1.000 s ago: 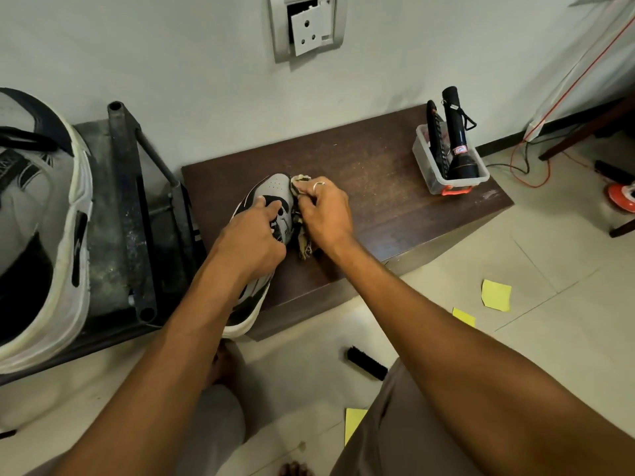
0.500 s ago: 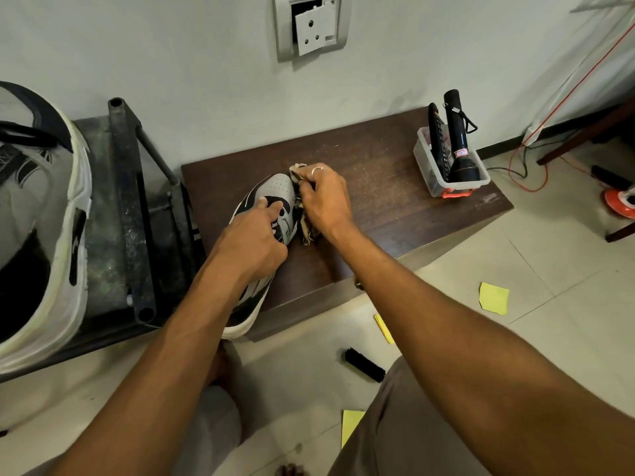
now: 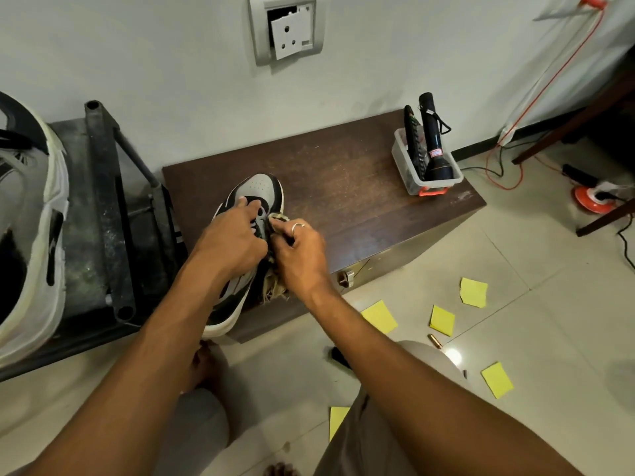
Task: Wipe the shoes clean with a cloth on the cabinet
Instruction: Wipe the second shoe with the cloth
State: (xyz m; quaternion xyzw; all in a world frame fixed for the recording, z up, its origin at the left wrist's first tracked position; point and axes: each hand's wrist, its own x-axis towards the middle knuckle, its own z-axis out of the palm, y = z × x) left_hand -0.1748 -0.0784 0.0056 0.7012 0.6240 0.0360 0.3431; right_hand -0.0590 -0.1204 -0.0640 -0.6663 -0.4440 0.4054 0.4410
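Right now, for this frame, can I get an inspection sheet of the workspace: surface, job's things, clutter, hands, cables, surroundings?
Surface: dark brown cabinet top, dust-speckled.
Job's things: black-and-white shoe on the cabinet, heel overhanging the front edge; frayed cloth against its right side.
Clutter: clear bin with torch and remote, far right corner.
Hands: left hand grips the shoe from above; right hand pinches the cloth.
Cables: red cable runs down the wall to the floor, right.
Surroundings: wall socket, plate askew; second shoe and a metal frame, left; yellow notes on floor.
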